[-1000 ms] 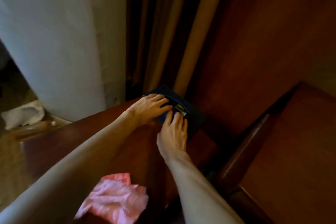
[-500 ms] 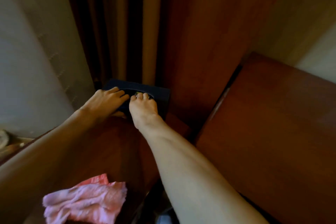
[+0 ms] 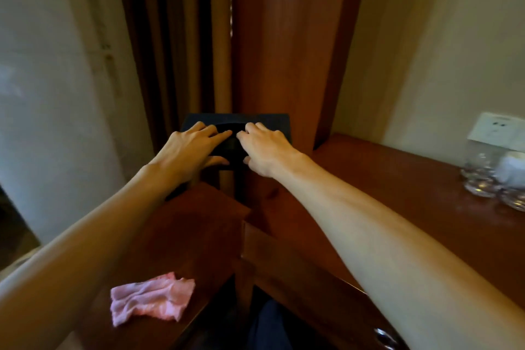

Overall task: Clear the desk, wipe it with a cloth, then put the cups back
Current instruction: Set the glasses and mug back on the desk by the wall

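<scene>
My left hand (image 3: 196,145) and right hand (image 3: 264,148) both lie on top of the one dark box (image 3: 277,122) at the far end of the narrow wooden top, fingers spread and lightly bent over its upper face, thumbs down at its near edge. Whether they grip it or only press on it I cannot tell. The fingertips nearly meet over the oval opening in the middle. The box lies straight ahead of me, far, with its long side running left to right, so each hand takes one half and neither is clearly nearer.

Near me and to the left, one pink cloth (image 3: 152,300) lies crumpled on the same wooden top (image 3: 184,230), well apart from both hands; my left forearm passes just beside it, so that hand is the closer one to fetch it.

To the right, on the desk (image 3: 397,187), the cups sit far off by the wall: glass cups (image 3: 483,179) bunched together, at least two, the count unclear because they overlap and run off the edge. One white socket (image 3: 497,129) is on the wall behind them.
</scene>
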A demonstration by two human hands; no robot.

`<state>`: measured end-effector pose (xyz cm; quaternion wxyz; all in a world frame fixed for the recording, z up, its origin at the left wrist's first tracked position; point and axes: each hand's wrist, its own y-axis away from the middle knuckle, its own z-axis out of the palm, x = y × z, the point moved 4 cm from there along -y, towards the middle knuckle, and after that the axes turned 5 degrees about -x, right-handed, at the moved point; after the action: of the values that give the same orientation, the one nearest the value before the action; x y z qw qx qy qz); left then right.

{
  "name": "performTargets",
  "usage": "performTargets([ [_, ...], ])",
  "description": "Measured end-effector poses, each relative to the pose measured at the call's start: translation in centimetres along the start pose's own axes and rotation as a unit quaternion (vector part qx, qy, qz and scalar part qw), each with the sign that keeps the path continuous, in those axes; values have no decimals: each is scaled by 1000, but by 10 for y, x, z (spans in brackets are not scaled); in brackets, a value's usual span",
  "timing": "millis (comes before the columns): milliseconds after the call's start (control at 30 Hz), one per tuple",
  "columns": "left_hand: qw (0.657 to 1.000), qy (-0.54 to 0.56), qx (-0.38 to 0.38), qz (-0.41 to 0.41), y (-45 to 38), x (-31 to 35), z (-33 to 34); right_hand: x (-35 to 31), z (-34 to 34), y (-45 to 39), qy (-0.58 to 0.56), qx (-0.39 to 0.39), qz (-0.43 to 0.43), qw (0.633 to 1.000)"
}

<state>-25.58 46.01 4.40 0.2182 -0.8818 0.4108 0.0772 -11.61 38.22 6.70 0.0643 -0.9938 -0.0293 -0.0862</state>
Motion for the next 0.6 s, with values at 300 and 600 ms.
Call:
performTargets([
  [300,993,47,-27,101,-70,184,-46,144,12,141,-10,-72,123,990],
  [600,969,111,-64,210,-137,340,-31,259,66,238,-46,-120,246,961],
])
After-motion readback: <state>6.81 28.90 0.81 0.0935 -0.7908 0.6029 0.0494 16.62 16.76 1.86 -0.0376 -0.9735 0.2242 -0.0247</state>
